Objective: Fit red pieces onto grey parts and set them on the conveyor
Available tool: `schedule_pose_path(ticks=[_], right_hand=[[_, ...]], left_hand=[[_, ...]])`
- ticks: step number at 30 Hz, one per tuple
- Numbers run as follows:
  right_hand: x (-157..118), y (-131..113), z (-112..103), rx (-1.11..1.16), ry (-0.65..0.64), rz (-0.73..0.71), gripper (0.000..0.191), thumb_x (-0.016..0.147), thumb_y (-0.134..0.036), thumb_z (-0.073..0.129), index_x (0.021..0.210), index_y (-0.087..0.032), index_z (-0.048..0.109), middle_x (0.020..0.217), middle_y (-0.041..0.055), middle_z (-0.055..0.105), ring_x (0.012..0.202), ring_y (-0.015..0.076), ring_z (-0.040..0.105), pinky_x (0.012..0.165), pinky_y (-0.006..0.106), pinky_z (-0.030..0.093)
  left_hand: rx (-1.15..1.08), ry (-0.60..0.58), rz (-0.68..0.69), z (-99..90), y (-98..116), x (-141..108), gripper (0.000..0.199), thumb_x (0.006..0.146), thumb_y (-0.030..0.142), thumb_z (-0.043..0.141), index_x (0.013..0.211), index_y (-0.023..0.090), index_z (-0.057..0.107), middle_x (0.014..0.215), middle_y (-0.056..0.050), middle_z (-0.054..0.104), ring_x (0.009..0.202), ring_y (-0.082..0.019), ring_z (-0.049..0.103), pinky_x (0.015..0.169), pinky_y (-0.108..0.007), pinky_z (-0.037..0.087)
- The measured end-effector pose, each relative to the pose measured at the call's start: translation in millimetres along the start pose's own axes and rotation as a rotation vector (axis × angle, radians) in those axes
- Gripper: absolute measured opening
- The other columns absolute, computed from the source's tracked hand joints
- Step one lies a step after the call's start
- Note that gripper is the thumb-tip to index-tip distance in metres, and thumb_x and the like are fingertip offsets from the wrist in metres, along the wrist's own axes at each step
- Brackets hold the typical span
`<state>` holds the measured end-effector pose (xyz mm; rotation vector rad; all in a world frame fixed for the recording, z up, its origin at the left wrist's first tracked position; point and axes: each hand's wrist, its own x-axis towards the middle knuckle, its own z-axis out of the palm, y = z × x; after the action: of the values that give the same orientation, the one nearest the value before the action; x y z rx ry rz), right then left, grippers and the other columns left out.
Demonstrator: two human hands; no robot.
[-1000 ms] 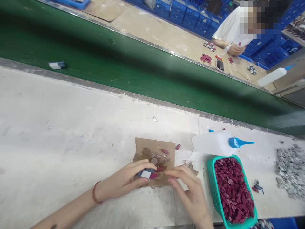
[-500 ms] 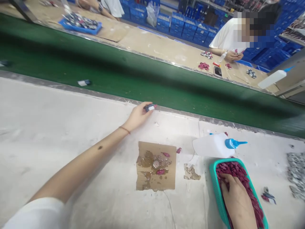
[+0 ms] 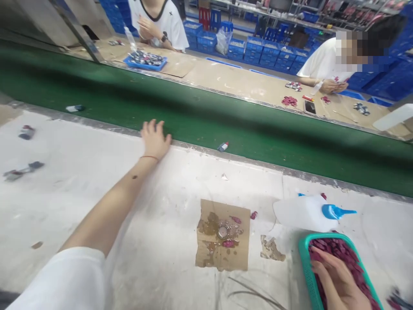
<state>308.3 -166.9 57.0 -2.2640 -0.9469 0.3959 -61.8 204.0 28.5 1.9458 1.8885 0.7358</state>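
My left hand (image 3: 155, 140) reaches over the near metal edge of the green conveyor belt, fingers spread, holding nothing. To its right, a small grey, white and red part (image 3: 223, 147) lies on the belt by that edge. My right hand (image 3: 343, 277) is over a green plastic basket (image 3: 305, 267) full of small dark red pieces (image 3: 350, 254). Its thumb and fingers pinch a dark red piece (image 3: 316, 255). Left of the basket, a wet-stained cardboard square (image 3: 240, 258) carries a round metal cap (image 3: 222, 232) and a few red pieces.
A white squeeze bottle (image 3: 300, 213) with a blue nozzle lies behind the basket. Grey-and-red parts (image 3: 26, 132) rest at the left of the table. Another part (image 3: 75, 108) is on the belt. Two people sit across the belt, near a blue tray (image 3: 146, 64) of parts.
My left hand has let go of the small grey, white and red part on the belt and moved left, opening. My right hand has lifted slightly, pinching a red piece. The view has shifted left.
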Motion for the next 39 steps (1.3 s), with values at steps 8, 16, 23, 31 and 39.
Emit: schedule_pose_path(ticks=[8, 16, 23, 31, 39], right_hand=[[-15.3, -56.5, 50.7, 0.768, -0.294, 0.069, 0.025, 0.074, -0.044, 0.078, 0.083, -0.021, 0.074, 0.077, 0.0082, 0.077, 0.067, 0.0236, 0.072, 0.062, 0.035, 0.060], [-17.1, -68.8, 83.9, 0.738, -0.381, 0.035, 0.024, 0.074, -0.043, 0.078, 0.081, -0.021, 0.075, 0.084, 0.0090, 0.078, 0.074, 0.0226, 0.073, 0.064, 0.032, 0.060], [-21.3, -73.9, 106.5, 0.396, -0.347, -0.336, 0.008, 0.083, -0.027, 0.069, 0.085, -0.023, 0.075, 0.087, 0.0074, 0.077, 0.083, 0.0237, 0.073, 0.075, 0.036, 0.060], [-21.5, -84.1, 127.4, 0.198, -0.413, -0.795, 0.020, 0.096, -0.019, 0.052, 0.099, -0.024, 0.071, 0.092, 0.0078, 0.075, 0.085, 0.0213, 0.072, 0.074, 0.034, 0.060], [-20.4, -87.2, 128.9, 0.024, -0.422, -0.937, 0.023, 0.097, -0.013, 0.047, 0.103, -0.023, 0.067, 0.093, 0.0084, 0.073, 0.083, 0.0199, 0.070, 0.071, 0.032, 0.059]], left_hand=[[-0.069, -0.056, -0.114, -11.3, -7.2, 18.9, 0.037, 0.088, 0.017, 0.053, 0.124, 0.007, 0.053, 0.148, -0.016, 0.041, 0.139, -0.036, 0.025, 0.115, -0.050, 0.013], [-0.449, -0.006, -0.267, 5.0, 9.1, 7.1, 0.031, 0.097, 0.023, 0.038, 0.120, 0.010, 0.054, 0.117, -0.005, 0.066, 0.114, -0.022, 0.056, 0.089, -0.037, 0.037], [-0.897, -0.455, -0.345, 16.1, 37.4, -105.5, 0.034, 0.074, 0.040, 0.075, 0.098, 0.017, 0.066, 0.097, -0.008, 0.074, 0.082, -0.020, 0.069, 0.075, -0.035, 0.053], [-1.299, -0.833, -0.489, 11.9, 56.7, -188.1, 0.040, 0.069, 0.038, 0.083, 0.098, 0.017, 0.066, 0.091, -0.006, 0.073, 0.088, -0.019, 0.066, 0.077, -0.029, 0.049], [-1.401, -0.841, -0.613, 22.9, 50.9, -196.6, 0.044, 0.062, 0.040, 0.088, 0.093, 0.017, 0.066, 0.088, -0.004, 0.070, 0.084, -0.018, 0.066, 0.071, -0.027, 0.049]])
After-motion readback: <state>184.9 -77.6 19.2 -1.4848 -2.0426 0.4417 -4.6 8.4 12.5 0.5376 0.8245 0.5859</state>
